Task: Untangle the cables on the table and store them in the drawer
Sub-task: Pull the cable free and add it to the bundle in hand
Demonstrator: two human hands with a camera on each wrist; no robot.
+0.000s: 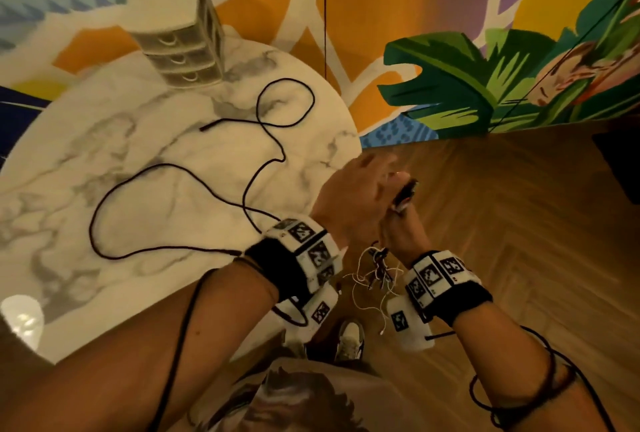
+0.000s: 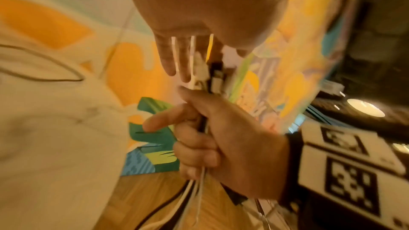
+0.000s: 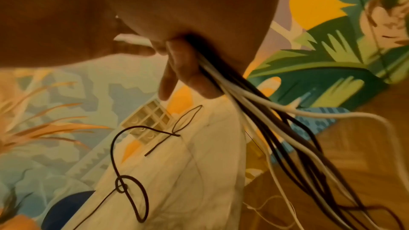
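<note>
Black and white cords, mixed, formed one bundle [image 1: 377, 272] hanging low in the centre of the head view, off the table's edge, between both wrists. Right hand [image 1: 403, 231] was clenched round it; left hand [image 1: 356, 189] lay over the plug ends, fingers nearly straight. One black cable [image 1: 173, 168] lay loose on the marble table [image 1: 69, 141], left of centre; drawer unit [image 1: 183, 47] stood upper left.

Left wrist view: right hand [image 2: 221, 142], centre, gripped the strands, plugs [image 2: 208, 74] sticking out above, left fingers [image 2: 177, 55] touching them.

Right wrist view: strands [image 3: 276, 128] fanned down to the lower right.

Judged light, limp, snag-prone; best taken near the plugs.
</note>
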